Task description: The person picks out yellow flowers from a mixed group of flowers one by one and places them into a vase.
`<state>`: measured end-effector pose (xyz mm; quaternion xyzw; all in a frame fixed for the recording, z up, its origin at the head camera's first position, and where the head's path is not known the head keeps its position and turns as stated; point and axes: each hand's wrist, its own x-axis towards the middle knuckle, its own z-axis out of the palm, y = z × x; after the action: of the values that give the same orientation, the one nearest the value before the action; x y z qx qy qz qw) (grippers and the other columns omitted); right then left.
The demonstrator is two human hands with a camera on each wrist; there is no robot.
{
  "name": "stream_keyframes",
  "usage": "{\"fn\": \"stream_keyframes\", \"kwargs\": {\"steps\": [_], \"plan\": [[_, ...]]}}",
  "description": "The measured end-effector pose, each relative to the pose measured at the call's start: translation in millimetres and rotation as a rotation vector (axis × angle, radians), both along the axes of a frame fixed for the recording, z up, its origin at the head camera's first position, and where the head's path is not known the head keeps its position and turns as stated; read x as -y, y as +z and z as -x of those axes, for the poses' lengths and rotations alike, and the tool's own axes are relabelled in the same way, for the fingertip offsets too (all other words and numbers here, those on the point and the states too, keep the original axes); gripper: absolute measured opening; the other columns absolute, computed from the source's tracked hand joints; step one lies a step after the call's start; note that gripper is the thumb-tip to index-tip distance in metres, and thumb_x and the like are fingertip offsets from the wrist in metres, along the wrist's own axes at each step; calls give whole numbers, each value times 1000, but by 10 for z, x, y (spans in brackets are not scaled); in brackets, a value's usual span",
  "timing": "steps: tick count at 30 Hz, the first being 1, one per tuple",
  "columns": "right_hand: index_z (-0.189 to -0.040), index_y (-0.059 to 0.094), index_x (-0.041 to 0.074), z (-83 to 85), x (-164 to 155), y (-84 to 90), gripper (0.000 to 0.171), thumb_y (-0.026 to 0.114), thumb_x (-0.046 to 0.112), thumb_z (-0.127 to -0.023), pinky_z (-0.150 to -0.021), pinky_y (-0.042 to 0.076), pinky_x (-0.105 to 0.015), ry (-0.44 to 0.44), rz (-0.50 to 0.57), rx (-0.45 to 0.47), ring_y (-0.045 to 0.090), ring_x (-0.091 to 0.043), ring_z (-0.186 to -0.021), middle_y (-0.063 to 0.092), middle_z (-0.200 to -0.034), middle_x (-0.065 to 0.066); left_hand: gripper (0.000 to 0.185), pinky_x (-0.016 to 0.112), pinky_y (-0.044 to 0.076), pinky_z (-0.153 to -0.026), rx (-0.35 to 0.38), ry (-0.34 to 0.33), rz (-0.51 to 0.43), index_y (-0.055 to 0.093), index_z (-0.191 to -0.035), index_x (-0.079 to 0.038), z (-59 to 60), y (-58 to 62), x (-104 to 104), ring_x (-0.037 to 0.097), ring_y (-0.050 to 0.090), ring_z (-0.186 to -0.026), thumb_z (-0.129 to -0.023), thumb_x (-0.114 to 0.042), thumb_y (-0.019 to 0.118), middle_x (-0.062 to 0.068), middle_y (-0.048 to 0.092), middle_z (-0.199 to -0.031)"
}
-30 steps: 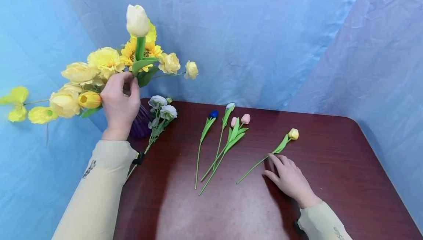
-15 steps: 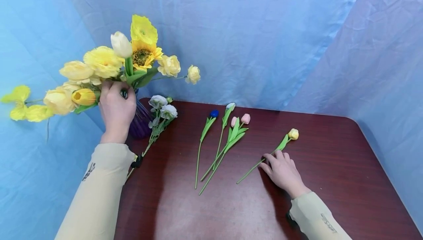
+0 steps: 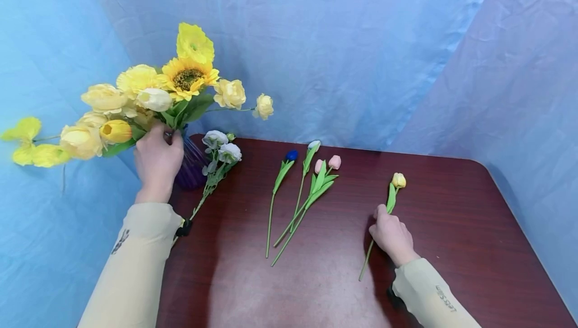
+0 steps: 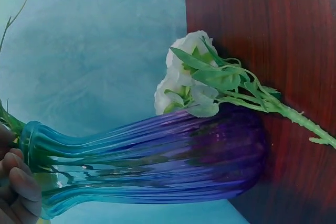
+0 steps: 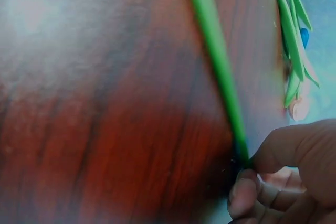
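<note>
My left hand (image 3: 159,161) is at the mouth of a blue-to-purple ribbed glass vase (image 4: 152,156), its curled fingers (image 4: 23,179) beside the rim. It pinches the white tulip (image 3: 155,100), whose head leans left among the yellow flowers; the gripped part of the stem is hidden. A sunflower (image 3: 187,79) and a yellow tulip (image 3: 116,131) stand in the same bouquet. At the right, my right hand (image 3: 392,232) pinches the green stem (image 5: 218,51) of a small yellow tulip (image 3: 399,180) between thumb and fingers, low over the table.
White flowers on a branching stem (image 3: 229,153) lie just right of the vase. On the dark red table (image 3: 307,293) lie a blue tulip (image 3: 291,155), a white-tipped tulip (image 3: 314,145) and two pink tulips (image 3: 334,162), stems crossing. Blue cloth (image 3: 316,57) hangs behind.
My left hand has lowered the white tulip toward the vase, and its head now tilts left. My right hand has taken hold of the small yellow tulip and turned its stem more upright in view.
</note>
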<state>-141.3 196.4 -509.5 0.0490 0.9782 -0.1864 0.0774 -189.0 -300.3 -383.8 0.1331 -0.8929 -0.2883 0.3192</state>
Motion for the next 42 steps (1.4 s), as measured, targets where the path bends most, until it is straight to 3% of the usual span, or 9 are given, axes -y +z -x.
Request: {"fn": "stream_keyframes", "kwargs": {"steps": [4, 9, 14, 18, 22, 26, 31, 37, 42], "plan": [[-102, 49, 10, 13, -8, -12, 25, 65, 12, -82, -56, 46, -49, -63, 30, -4, 60, -39, -70, 65, -88, -22, 34, 66, 44, -67, -63, -1, 14, 66, -103, -2, 6, -31, 14, 57, 62, -82, -104, -35, 54, 27, 67, -88], [-90, 52, 12, -8, 87, -55, 20, 68, 13, -78, -59, 42, -41, -70, 123, -62, 56, -32, -69, 62, -78, -9, 29, 71, 43, -72, -136, -4, 28, 61, -103, 2, 9, -100, 30, 63, 60, -89, -102, -28, 62, 33, 66, -95], [-84, 63, 12, -7, 335, -59, 8, 68, 13, -78, -64, 43, -34, -39, 221, -111, 56, -22, -68, 63, -71, 2, 30, 72, 42, -70, -94, 27, 52, 61, -99, 0, 0, -118, 35, 62, 60, -88, -104, -30, 60, 29, 67, -100], [-82, 66, 11, -18, 554, -86, 4, 64, 11, -79, -55, 44, -30, -32, 325, -79, 55, -15, -55, 59, -61, 5, 30, 71, 41, -69, -89, 55, 52, 63, -107, 2, -14, -176, 4, 61, 59, -84, -104, -28, 58, 28, 66, -102], [-85, 66, 10, -14, 699, -143, 8, 59, 7, -83, -47, 43, -30, 1, 405, -45, 54, -13, -44, 57, -59, 3, 32, 63, 42, -74, -167, 67, -95, 56, -127, 1, -34, -304, -120, 51, 59, -80, -102, -20, 57, 19, 64, -96], [-91, 69, 9, 35, 756, -186, 14, 57, 4, -85, -52, 44, -29, 79, 420, -54, 54, -12, -48, 60, -66, 3, 34, 52, 41, -72, -271, 62, -281, 47, -126, -3, -94, -437, -361, 39, 56, -75, -94, -12, 57, 7, 58, -89], [-100, 73, 11, 59, 782, -145, 22, 56, 4, -88, -61, 45, -30, 172, 421, -29, 57, -12, -56, 63, -71, 1, 28, 52, 46, -69, -187, -80, -200, 53, -117, -6, -195, -554, -720, 36, 60, -74, -91, -11, 58, 8, 61, -92], [-108, 74, 13, 17, 690, -116, 18, 62, 9, -95, -89, 51, -40, 315, 358, -80, 65, -16, -99, 71, -110, 1, 31, 48, 49, -59, -55, -331, 42, 62, -124, -11, -245, -640, -1110, 29, 61, -71, -93, -12, 59, 6, 63, -96], [-111, 74, 13, -16, 438, -92, 18, 65, 10, -96, -90, 52, -44, 394, 245, -151, 65, -20, -103, 70, -110, 1, 26, 41, 49, -55, 74, -486, 187, 67, -121, -16, -264, -683, -1382, 19, 60, -73, -96, -18, 61, 0, 63, -96]]}}
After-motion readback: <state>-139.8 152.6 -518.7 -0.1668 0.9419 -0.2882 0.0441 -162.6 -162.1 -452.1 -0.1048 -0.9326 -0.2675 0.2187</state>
